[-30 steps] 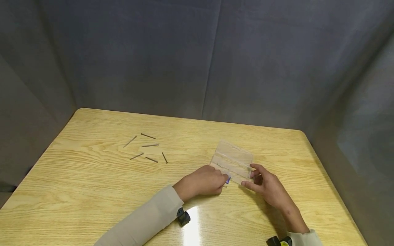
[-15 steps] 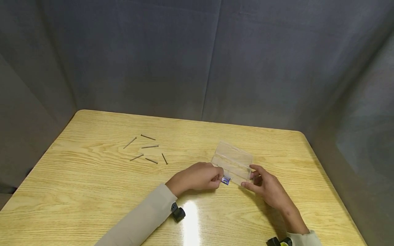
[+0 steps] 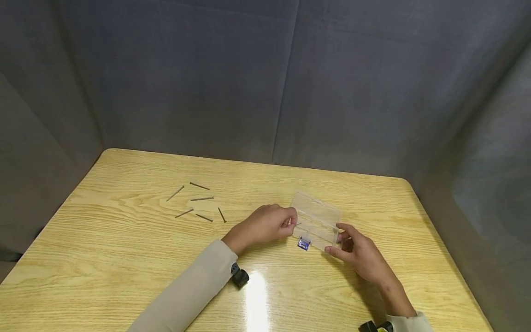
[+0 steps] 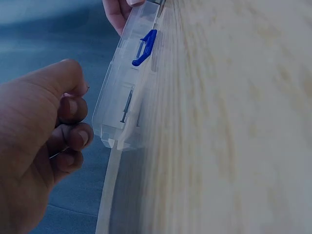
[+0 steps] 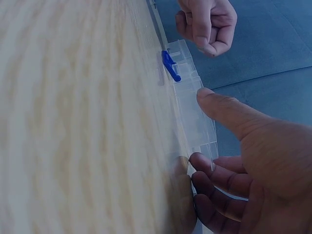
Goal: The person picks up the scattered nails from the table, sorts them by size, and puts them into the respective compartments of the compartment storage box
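A clear plastic box lies on the table with its clear lid folded back. Its blue latch hangs on the front side. Through the side wall in the left wrist view, a nail shows low inside the left end. My left hand is over that end, fingers curled together; a short thin piece shows right at the fingertips in the head view, and I cannot tell whether they pinch it. My right hand grips the box's right end, thumb at the front corner and fingers round the end.
Several loose nails lie spread out on the left part of the wooden table. A dark grey curtain surrounds the table's back and sides. A wrist camera sits on the left sleeve.
My left hand has drawn back from the front latch, moving left and toward the far side, so the latch now shows whole. My right hand and the box stay in place.
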{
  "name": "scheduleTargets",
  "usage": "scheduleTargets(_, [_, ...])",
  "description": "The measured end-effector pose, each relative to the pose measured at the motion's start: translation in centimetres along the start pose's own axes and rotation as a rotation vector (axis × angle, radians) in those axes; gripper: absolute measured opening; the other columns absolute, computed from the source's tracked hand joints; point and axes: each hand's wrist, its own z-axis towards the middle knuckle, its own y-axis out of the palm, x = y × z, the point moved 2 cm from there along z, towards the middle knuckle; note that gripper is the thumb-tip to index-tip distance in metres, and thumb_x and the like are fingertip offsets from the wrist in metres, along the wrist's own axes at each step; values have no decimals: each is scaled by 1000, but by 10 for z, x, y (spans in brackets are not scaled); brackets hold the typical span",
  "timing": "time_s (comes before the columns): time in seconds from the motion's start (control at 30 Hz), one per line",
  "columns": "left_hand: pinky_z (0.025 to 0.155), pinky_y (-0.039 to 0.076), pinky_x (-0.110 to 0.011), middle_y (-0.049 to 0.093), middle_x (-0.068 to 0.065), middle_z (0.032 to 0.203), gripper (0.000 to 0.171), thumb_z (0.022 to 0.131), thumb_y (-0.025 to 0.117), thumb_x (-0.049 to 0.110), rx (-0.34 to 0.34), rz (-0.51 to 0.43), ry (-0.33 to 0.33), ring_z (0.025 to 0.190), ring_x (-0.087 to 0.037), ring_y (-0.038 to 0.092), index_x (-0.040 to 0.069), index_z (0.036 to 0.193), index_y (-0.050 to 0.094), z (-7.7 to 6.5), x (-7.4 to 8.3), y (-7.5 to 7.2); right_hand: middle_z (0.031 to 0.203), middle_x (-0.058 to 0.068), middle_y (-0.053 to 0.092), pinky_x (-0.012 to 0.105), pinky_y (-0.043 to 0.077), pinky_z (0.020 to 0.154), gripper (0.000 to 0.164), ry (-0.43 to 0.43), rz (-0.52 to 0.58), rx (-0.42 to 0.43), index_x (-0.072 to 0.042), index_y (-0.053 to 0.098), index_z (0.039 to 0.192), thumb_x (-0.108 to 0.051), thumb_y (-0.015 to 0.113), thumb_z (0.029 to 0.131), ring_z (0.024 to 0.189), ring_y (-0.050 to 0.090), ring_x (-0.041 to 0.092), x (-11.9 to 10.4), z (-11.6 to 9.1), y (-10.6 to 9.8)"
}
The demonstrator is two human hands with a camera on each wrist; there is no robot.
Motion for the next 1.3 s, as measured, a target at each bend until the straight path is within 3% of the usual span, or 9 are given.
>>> scheduleTargets(0.43, [55, 36, -24, 48, 13, 62, 8, 104, 63, 20, 71, 3, -14, 54, -3, 38, 18, 99, 70, -3, -2, -7, 107, 6, 64, 34, 52, 74, 75, 11, -19, -3, 3, 50, 145, -36, 82, 90, 87, 62, 17, 2, 0, 0])
scheduleTargets(0.67, [53, 32, -25, 45, 12, 59, 10, 104, 64, 20, 97, -55, -28, 51, -3, 34, 16, 105, 73, -17, -7, -15, 109, 6, 64, 36, 53, 76, 76, 16, -12, -17, 3, 48, 146, -38, 81, 91, 91, 64, 18, 2, 0, 0])
scheduleTargets(0.9, [50, 29, -24, 39, 13, 56, 11, 105, 62, 22, 93, -25, -39, 48, -2, 28, 18, 106, 72, -32, -11, -27, 109, 6, 64, 35, 53, 75, 76, 20, -6, -18, 3, 48, 146, -38, 81, 91, 90, 63, 19, 2, 1, 0])
scheduleTargets(1.3, [48, 28, -22, 40, 14, 56, 5, 100, 68, 18, 123, 0, -67, 48, 0, 28, 17, 100, 73, -66, -22, -45, 110, 7, 63, 35, 53, 75, 77, 22, -5, -27, 4, 48, 146, -39, 80, 91, 90, 62, 19, -1, 0, -1])
